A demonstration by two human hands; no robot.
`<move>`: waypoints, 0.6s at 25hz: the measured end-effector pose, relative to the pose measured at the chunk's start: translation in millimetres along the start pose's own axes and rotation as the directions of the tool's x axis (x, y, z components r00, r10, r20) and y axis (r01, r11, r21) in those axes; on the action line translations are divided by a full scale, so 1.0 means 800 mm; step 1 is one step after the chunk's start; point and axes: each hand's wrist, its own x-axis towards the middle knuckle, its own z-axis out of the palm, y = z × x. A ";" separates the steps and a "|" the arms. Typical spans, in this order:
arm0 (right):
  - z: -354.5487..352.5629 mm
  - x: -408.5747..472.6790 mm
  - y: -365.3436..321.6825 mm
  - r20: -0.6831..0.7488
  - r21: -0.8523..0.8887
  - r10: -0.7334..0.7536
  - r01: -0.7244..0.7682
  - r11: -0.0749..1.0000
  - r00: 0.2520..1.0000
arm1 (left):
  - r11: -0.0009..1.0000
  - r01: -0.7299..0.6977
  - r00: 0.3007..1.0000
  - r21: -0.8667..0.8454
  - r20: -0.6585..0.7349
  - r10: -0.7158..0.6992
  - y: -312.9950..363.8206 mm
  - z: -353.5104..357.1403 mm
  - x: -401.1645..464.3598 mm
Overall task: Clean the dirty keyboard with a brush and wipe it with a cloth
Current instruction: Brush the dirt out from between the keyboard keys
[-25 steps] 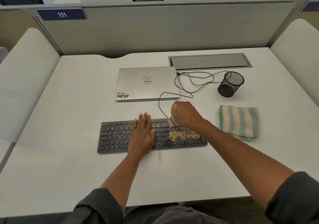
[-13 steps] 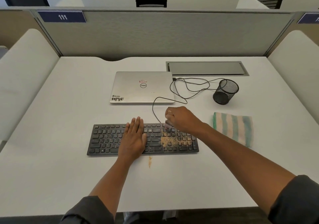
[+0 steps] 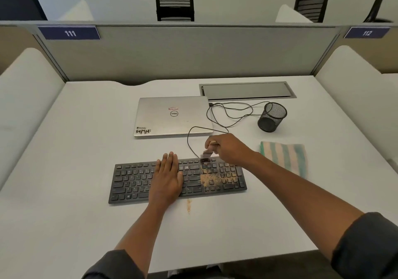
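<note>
The keyboard [image 3: 177, 179], black and flat, is seen lying near the front middle of the white desk [image 3: 86, 128], just in front of a closed silver laptop [image 3: 172, 116]. It is pinned by the left hand [image 3: 168, 177], which is laid flat across the middle keys with its fingers straight and together, nothing being grasped. The right hand [image 3: 229, 149] is curled around the handle of a brush [image 3: 207, 154], whose blurred bristle end is placed at the far edge of the keyboard, right of centre. A patch of tan crumbs [image 3: 210, 179] is spread over the keys nearer the front, and a small streak of the same dirt [image 3: 189, 206] is seen on the desk just in front of the keyboard. The keyboard is judged to be light, stiff and prone to sliding on the smooth top, so a flat palm is suited to steadying it; the keys are likely to give under hard pressure. The brush is judged to be light, with soft bristles, and is best taken by its handle. The striped cloth [image 3: 283, 157], folded on the desk to the right, is probably soft and limp, and could be gathered from any edge. A thin cable [image 3: 228, 115] and 1 mesh cup [image 3: 272, 117] are seen behind.
</note>
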 end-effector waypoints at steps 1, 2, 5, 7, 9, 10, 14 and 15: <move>-0.001 0.000 -0.007 -0.028 0.020 0.000 0.001 1.000 1.000 | 1.000 -0.001 1.000 -0.005 0.001 0.001 0.000 0.000 0.000; 0.002 0.001 -0.014 -0.044 0.027 -0.004 0.005 1.000 0.999 | 1.000 -0.002 1.000 -0.010 0.001 0.002 -0.001 0.001 0.000; 0.022 0.000 -0.028 0.006 -0.001 0.034 -0.034 0.999 0.999 | 1.000 -0.002 1.000 -0.005 0.018 0.002 -0.002 -0.001 0.000; 0.029 -0.005 -0.024 0.029 -0.050 0.070 -0.068 0.996 0.997 | 1.000 -0.005 1.000 -0.007 0.025 0.005 -0.003 0.001 0.000; 0.028 -0.007 -0.016 0.003 -0.095 0.098 -0.097 0.991 0.995 | 1.000 -0.005 1.000 -0.022 0.013 0.005 -0.004 0.004 0.001; 0.026 -0.007 -0.013 -0.019 -0.099 0.117 -0.118 0.988 0.993 | 1.000 -0.005 1.000 -0.029 0.015 0.005 -0.006 0.004 0.002; 0.025 -0.009 -0.009 -0.133 -0.006 0.119 -0.121 0.993 0.984 | 1.000 -0.014 1.000 -0.008 0.023 0.014 -0.006 0.005 0.001; 0.027 -0.009 -0.009 -0.122 0.001 0.109 -0.109 0.994 0.987 | 1.000 -0.016 1.000 -0.006 0.022 0.016 -0.006 0.004 0.002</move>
